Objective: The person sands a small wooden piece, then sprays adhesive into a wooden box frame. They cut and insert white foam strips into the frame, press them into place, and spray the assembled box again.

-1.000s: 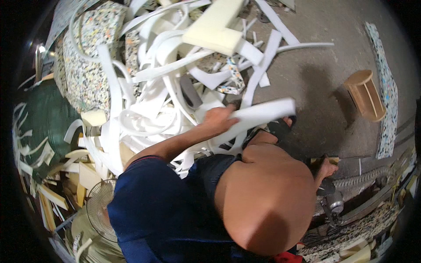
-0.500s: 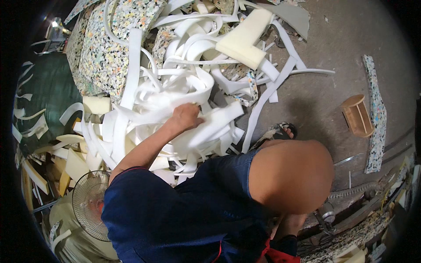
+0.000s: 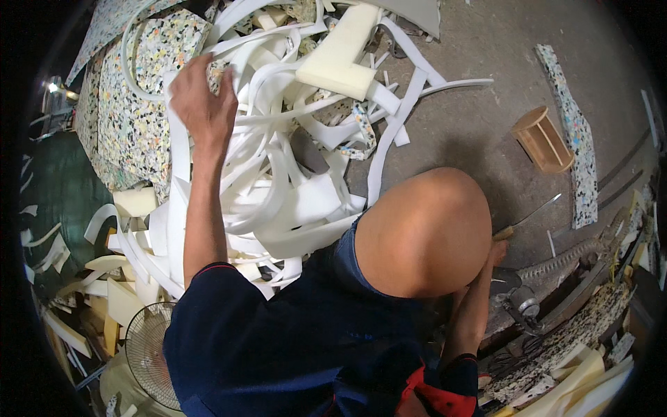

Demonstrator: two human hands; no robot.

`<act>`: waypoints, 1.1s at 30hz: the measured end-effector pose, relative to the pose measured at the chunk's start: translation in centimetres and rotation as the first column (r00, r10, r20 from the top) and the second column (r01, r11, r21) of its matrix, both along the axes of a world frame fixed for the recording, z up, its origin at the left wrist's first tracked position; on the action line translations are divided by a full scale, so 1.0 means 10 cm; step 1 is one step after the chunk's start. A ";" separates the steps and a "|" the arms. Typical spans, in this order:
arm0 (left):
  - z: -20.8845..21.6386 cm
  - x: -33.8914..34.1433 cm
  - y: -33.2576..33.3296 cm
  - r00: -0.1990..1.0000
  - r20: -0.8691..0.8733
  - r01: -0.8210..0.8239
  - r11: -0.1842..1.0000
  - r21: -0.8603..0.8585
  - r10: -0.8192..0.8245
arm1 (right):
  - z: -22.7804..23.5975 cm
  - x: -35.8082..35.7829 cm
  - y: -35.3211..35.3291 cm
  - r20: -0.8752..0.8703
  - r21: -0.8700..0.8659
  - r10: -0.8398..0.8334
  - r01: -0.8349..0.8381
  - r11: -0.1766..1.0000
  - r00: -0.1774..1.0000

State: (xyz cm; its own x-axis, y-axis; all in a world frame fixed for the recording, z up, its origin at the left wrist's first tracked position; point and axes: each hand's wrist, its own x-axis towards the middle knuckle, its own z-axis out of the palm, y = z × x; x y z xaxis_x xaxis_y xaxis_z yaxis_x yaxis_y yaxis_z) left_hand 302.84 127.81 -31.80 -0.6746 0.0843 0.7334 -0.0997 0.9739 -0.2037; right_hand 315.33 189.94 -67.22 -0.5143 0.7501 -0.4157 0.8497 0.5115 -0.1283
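My left hand (image 3: 203, 104) is over the upper left of a heap of white foam strips (image 3: 278, 187), its thumb apart from the fingers. It is nearest a long, wide white foam strip (image 3: 178, 149) running down beside my forearm; I cannot make out whether the fingertips touch it. Beyond my bare knee (image 3: 427, 233), my right hand (image 3: 497, 253) is closed around the wooden handle of a knife (image 3: 535, 213). The thin blade points up and to the right, low over the floor. My knee partly hides that hand.
Speckled foam slabs (image 3: 135, 104) rise at the upper left. A cream foam piece (image 3: 340, 55) lies on the heap's far side. A wooden frame (image 3: 545, 142) and a speckled foam strip (image 3: 577, 146) lie on the right. A fan (image 3: 149, 354) stands lower left, a metal machine part (image 3: 524, 302) lower right.
My left hand has moved from mid-heap up and left, its fingers spreading. My right hand has come out past the knee with the knife. The foam strips lie rearranged, and the view has shifted.
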 end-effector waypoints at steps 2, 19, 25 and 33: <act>-0.34 0.09 -0.34 0.898 0.439 -0.100 0.972 0.211 -0.003 | -0.01 -0.01 -0.08 -0.006 -0.055 0.022 -0.022 0.998 1.000; 0.66 -0.14 -0.69 0.749 0.050 -0.259 -0.222 0.940 -0.661 | 0.68 -0.56 -0.50 -0.478 -0.162 0.180 -0.287 0.944 0.860; 0.59 -0.24 -0.29 0.757 -0.310 0.082 -0.387 0.919 -0.575 | 0.86 -0.71 -0.68 -0.643 -0.223 0.258 -0.498 0.838 0.721; 0.43 -0.57 0.42 0.635 -0.166 -0.009 -0.222 0.975 -0.754 | 1.26 -0.69 -1.00 -0.622 -0.495 0.064 -0.455 0.740 0.781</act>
State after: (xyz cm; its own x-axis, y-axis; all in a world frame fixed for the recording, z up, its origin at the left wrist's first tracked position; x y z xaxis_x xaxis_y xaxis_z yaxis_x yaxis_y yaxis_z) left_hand 297.13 132.04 -27.50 -0.9956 0.0373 0.0859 0.0854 -0.0153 0.9962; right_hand 308.39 179.99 -54.62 -0.9207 0.2445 -0.3041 0.3759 0.3470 -0.8592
